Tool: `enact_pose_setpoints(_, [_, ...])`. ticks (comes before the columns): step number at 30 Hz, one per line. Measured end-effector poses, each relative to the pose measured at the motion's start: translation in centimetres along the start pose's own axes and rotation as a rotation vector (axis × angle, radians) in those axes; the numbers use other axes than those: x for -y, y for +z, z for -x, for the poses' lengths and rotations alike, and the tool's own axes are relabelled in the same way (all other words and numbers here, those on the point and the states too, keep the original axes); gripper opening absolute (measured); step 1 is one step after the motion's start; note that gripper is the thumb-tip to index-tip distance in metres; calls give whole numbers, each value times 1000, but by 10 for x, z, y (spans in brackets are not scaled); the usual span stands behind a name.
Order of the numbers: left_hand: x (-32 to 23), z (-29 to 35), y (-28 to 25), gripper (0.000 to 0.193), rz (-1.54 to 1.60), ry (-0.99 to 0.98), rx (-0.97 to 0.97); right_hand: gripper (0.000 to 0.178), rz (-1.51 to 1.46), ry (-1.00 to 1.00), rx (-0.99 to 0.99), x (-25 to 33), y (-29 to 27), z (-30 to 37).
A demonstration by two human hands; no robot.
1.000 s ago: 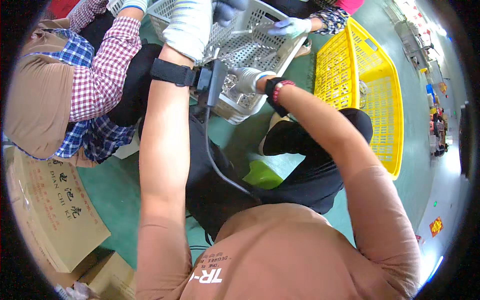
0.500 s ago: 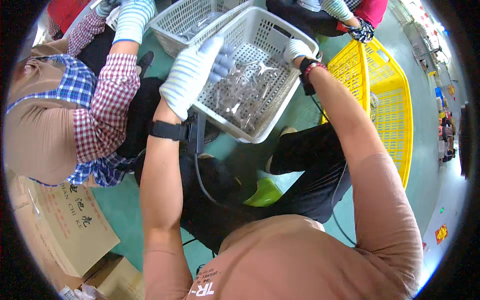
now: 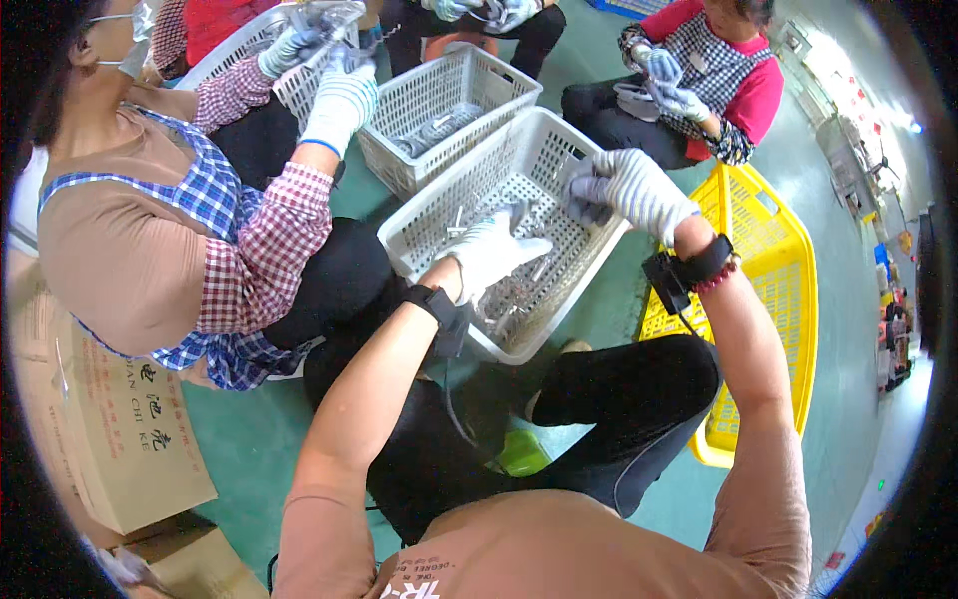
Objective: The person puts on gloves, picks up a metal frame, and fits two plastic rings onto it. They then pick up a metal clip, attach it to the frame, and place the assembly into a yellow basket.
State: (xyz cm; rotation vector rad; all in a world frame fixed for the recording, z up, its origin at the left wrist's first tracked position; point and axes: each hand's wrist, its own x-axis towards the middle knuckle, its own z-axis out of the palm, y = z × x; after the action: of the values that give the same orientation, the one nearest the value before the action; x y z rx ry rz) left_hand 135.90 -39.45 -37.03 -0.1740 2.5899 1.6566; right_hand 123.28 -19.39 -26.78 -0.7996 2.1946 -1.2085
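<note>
A white perforated plastic basket (image 3: pixel 584 285) stands tilted in front of me, with loose clear plastic pieces (image 3: pixel 509 299) lying in it. My left hand (image 3: pixel 491 252), in a striped white-and-grey glove, reaches over the near left side of the basket among these pieces. Its thumb stands apart from the fingers, and the fingertips are partly hidden. At the basket's right rim is my right hand (image 3: pixel 634 195), gloved the same way. Its fingers curl together over the basket's inside; whatever they hold is too small or hidden to name.
Behind stands a second white basket (image 3: pixel 384 160) with clear parts. Yellow baskets (image 3: pixel 803 329) stand at my right. A co-worker in a checked apron (image 3: pixel 225 190) sits close at my left, others sit opposite. Cardboard boxes (image 3: pixel 150 439) are at lower left, a green object (image 3: pixel 523 453) between my legs.
The view has tilted up, showing more of the co-workers. My left hand has lowered into the basket among the clear pieces. My right hand has left its grip on the rim and curled its fingers.
</note>
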Motion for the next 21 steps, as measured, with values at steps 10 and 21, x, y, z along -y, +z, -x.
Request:
enact_pose_setpoints(10, [18,-4,1,35,404,-37,-161,51,-113,-112,159,26,-27,-35])
enact_pose_setpoints(21, [57,9,-12,47,-412,-429,69,55,543,-164,127,-74,-7,-275])
